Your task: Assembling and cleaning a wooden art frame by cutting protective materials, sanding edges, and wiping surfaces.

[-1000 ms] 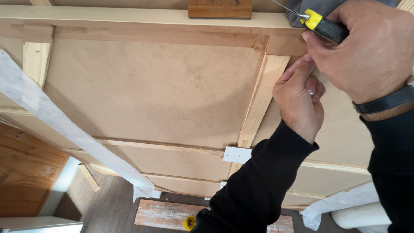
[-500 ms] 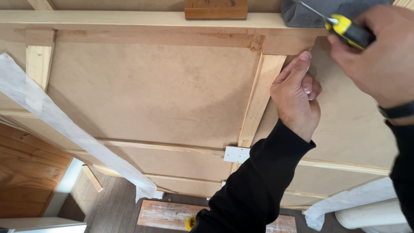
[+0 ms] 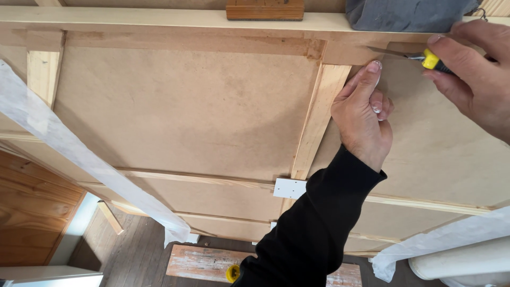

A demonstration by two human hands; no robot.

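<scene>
Now my right hand (image 3: 473, 74) grips the yellow-handled knife (image 3: 419, 57), blade tip just beyond my left hand's (image 3: 364, 119) outstretched forefinger, other fingers curled, on the board (image 3: 186, 111).

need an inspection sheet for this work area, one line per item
surface: brown fibreboard panel framed by pale wooden battens, tilted up toward the camera
job's things: yellow-handled blade tool, its tip against the board just under the top rail
clutter: wooden block and a grey pad on the top rail; white plastic strip hanging across the left; small white plate at a batten joint
hands: left hand pressed on the board beside the upright batten, forefinger pointing up; right hand gripping the tool
cables: nothing seen
surroundings: dark wood floor, a worn plank with a yellow round object, wood-panelled wall at lower left
</scene>
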